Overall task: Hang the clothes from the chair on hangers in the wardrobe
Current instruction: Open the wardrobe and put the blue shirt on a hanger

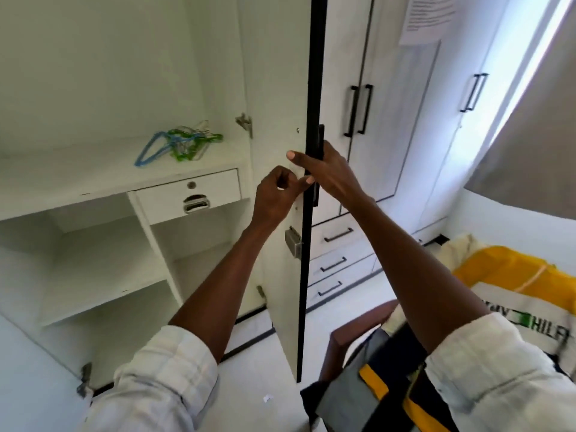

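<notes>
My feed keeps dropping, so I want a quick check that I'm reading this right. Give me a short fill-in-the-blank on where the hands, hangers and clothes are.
1. The right hand grips the black edge of the open wardrobe ____.
2. The blue and green hangers lie on the shelf directly above the small ____.
3. The left hand, fingers curled, is at the door's ____ face.
4. The clothes are piled on the ____.

Missing words: door; drawer; inner; chair

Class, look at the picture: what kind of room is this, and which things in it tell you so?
Most likely a bedroom. A white built-in wardrobe stands open, wire hangers lie on its shelf, and clothes are piled on a chair.
</notes>
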